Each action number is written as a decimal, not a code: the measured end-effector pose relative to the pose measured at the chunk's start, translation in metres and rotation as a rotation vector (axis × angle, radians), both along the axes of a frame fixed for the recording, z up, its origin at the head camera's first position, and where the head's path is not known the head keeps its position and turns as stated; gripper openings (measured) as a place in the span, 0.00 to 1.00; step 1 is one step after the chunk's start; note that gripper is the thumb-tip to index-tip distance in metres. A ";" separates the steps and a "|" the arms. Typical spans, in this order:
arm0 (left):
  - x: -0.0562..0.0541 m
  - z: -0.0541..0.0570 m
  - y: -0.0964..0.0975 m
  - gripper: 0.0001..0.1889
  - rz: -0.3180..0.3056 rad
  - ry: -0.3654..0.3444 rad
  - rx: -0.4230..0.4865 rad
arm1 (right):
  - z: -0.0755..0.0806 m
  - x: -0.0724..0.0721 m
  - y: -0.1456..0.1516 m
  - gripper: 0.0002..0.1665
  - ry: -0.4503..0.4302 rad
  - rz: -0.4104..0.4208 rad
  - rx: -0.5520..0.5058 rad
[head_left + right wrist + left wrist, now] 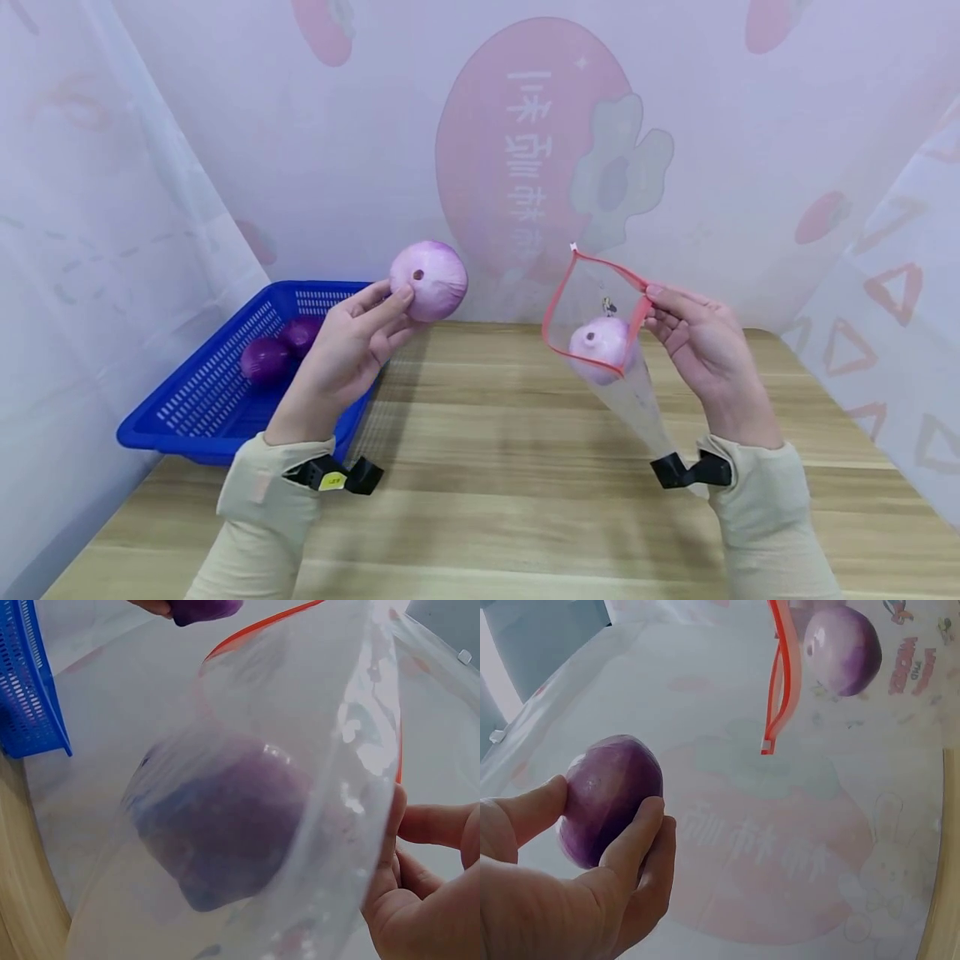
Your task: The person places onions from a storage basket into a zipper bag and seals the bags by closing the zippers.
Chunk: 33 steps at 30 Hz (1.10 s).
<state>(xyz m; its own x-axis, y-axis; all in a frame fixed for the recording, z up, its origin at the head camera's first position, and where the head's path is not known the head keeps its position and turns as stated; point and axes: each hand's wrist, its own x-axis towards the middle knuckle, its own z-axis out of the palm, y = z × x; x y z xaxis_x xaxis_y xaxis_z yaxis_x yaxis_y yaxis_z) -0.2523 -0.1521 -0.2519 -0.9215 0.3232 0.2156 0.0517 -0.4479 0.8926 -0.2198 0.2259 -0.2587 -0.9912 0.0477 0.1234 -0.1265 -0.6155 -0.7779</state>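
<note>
A purple onion [435, 287] is held up between the thumb and fingers of my left hand [352, 346], above the table and left of the bag. My right hand [705, 337] pinches the red-edged rim of a clear zip bag [637, 408], whose mouth gapes toward me. Inside the bag sits another purple onion [600, 342], seen blurred through the plastic in the right wrist view. The left wrist view shows the held onion [611, 799] apart from the bag's red zip edge [781, 682].
On the left of the wooden table [480, 500] stands a blue plastic basket [180, 404] with slotted sides. Two darker purple onions [266, 360] lie in it. A pale printed cloth [360, 167] hangs behind and at both sides.
</note>
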 end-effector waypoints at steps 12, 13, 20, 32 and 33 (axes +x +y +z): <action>0.013 0.000 0.021 0.27 -0.012 -0.014 0.005 | 0.003 -0.003 -0.008 0.06 0.030 0.026 -0.017; 0.014 0.000 0.024 0.26 -0.012 -0.013 -0.006 | 0.003 -0.003 -0.008 0.06 0.030 0.033 -0.023; 0.015 -0.003 0.043 0.24 -0.036 0.006 -0.039 | 0.005 -0.002 -0.012 0.07 0.041 0.033 0.000; 0.016 -0.011 0.050 0.23 -0.019 0.031 -0.088 | -0.002 -0.006 -0.024 0.07 0.031 0.018 0.063; 0.016 -0.012 0.051 0.23 -0.019 0.030 -0.090 | -0.002 -0.006 -0.025 0.07 0.032 0.018 0.066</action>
<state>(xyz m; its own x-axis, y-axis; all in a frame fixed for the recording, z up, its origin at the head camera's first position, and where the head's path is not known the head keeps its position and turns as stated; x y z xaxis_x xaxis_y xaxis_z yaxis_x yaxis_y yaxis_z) -0.2363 -0.1014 -0.2636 -0.9085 0.3598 0.2124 0.0714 -0.3672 0.9274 -0.2258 0.2011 -0.2611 -0.9873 0.0211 0.1572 -0.1415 -0.5652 -0.8128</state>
